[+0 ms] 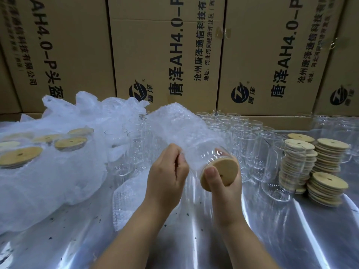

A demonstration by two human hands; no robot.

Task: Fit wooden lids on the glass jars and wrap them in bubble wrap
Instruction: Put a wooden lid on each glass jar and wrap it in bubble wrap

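Jar [209,156], glass, lidded, held tilted above the table [272,239]: right hand [223,189] clasped its lidded end, thumb on the wooden lid [223,172]; left hand [167,171] pinched the bubble wrap [174,123] edge just beside. Wrap was best drawn taut and rolled evenly, thumb pressing the lid seated. Open jars [242,133] stood close beyond the grip, lid stacks [328,152] to its right; freest room lay nearer the person.

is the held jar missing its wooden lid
No, the wooden lid caps the jar gripped by the right hand.
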